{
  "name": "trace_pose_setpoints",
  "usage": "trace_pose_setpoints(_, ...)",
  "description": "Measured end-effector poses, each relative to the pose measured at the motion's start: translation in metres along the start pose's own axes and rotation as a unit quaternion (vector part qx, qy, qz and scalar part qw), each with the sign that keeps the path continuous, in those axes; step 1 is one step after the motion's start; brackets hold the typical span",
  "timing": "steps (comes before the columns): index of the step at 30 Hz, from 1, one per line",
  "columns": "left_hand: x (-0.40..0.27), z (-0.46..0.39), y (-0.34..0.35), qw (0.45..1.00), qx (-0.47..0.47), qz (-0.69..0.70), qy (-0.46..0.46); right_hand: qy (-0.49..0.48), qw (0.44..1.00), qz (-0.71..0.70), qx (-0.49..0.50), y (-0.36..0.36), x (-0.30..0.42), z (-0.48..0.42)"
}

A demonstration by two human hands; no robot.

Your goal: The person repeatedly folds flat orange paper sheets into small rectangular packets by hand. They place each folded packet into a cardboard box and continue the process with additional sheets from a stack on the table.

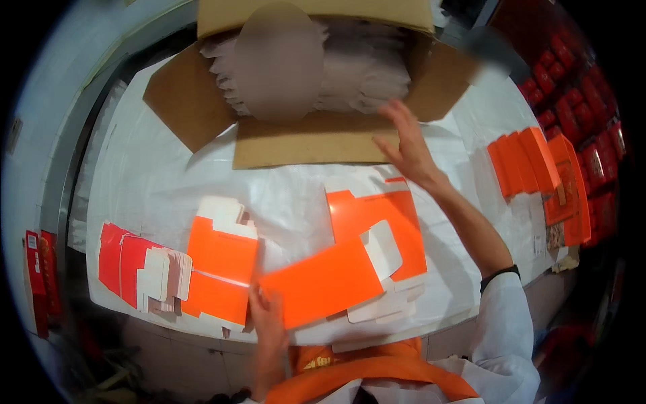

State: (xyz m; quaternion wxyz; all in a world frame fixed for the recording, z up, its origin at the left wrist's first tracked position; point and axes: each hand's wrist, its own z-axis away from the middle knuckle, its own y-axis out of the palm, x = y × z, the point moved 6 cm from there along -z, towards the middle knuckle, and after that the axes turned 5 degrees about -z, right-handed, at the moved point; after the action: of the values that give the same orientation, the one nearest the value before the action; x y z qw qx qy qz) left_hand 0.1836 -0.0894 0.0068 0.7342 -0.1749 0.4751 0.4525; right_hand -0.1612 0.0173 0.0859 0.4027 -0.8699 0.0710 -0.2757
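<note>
My left hand [269,315] grips the left end of an orange folding paper box [323,285] near the table's front edge. A white end flap [387,248] stands out at the box's right end. Beneath and behind it lie flat orange box blanks [371,209] with white flaps. My right hand [410,146] holds nothing, fingers apart, over the front right of an open cardboard carton [313,144]. White wrapped packets [366,76] fill that carton; a blurred oval hides part of them.
Left on the white-covered table [298,192] lie a strapped stack of orange blanks [222,257] and a strapped red stack [123,260]. Orange boxes [522,161] stand at the right edge, beside a larger printed orange box [570,197]. Red boxes [570,106] are piled beyond.
</note>
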Motion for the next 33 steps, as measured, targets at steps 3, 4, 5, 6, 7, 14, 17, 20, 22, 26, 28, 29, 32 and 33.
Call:
trace_pose_setpoints(3, 0.036, -0.020, -0.028, 0.997, 0.024, 0.062, -0.030, -0.004, 0.989, 0.146, 0.006, 0.048, -0.029, -0.048)
trace_pose_setpoints(4, 0.041, -0.019, -0.031, 0.996, 0.017, 0.073, -0.037, 0.017, 0.982, 0.185, 0.032, 0.055, -0.036, -0.064)
trace_pose_setpoints(5, 0.044, -0.019, -0.032, 0.995, 0.011, 0.084, -0.046, 0.039, 0.972, 0.224, 0.057, 0.061, -0.043, -0.080)
trace_pose_setpoints(6, 0.041, -0.018, -0.034, 0.996, 0.002, 0.082, -0.044, 0.056, 0.974, 0.184, 0.123, 0.074, -0.050, -0.099)
trace_pose_setpoints(7, 0.037, -0.019, -0.033, 0.996, -0.001, 0.080, -0.042, 0.075, 0.968, 0.150, 0.186, 0.079, -0.057, -0.116)
trace_pose_setpoints(14, 0.022, -0.042, -0.018, 0.996, 0.024, 0.087, -0.021, 0.000, 0.967, 0.125, 0.223, 0.096, -0.065, -0.178)
trace_pose_setpoints(17, 0.015, -0.050, -0.010, 0.995, 0.027, 0.097, -0.011, 0.021, 0.960, 0.157, 0.233, 0.085, -0.056, -0.180)
trace_pose_setpoints(20, 0.008, -0.056, -0.016, 0.997, 0.011, 0.047, 0.068, 0.067, 0.953, 0.182, 0.232, 0.064, -0.003, -0.165)
trace_pose_setpoints(22, 0.006, -0.060, -0.014, 0.993, 0.007, 0.094, 0.076, -0.027, 0.974, 0.174, 0.143, 0.036, 0.017, -0.135)
trace_pose_setpoints(26, 0.011, -0.066, -0.017, 0.988, -0.039, 0.112, 0.100, -0.157, 0.973, 0.143, 0.093, 0.004, 0.055, -0.042)
trace_pose_setpoints(28, 0.012, -0.066, -0.011, 0.989, -0.033, 0.097, 0.102, -0.167, 0.961, 0.154, 0.160, -0.003, 0.067, 0.003)
trace_pose_setpoints(29, 0.014, -0.063, -0.012, 0.990, -0.033, 0.089, 0.101, -0.173, 0.953, 0.154, 0.195, -0.003, 0.072, 0.023)
trace_pose_setpoints(32, 0.031, -0.056, -0.016, 0.995, 0.008, 0.079, 0.068, -0.147, 0.920, 0.139, 0.335, 0.012, 0.079, 0.077)
trace_pose_setpoints(33, 0.034, -0.055, -0.016, 0.996, 0.012, 0.058, 0.070, -0.154, 0.914, 0.126, 0.354, 0.016, 0.085, 0.083)
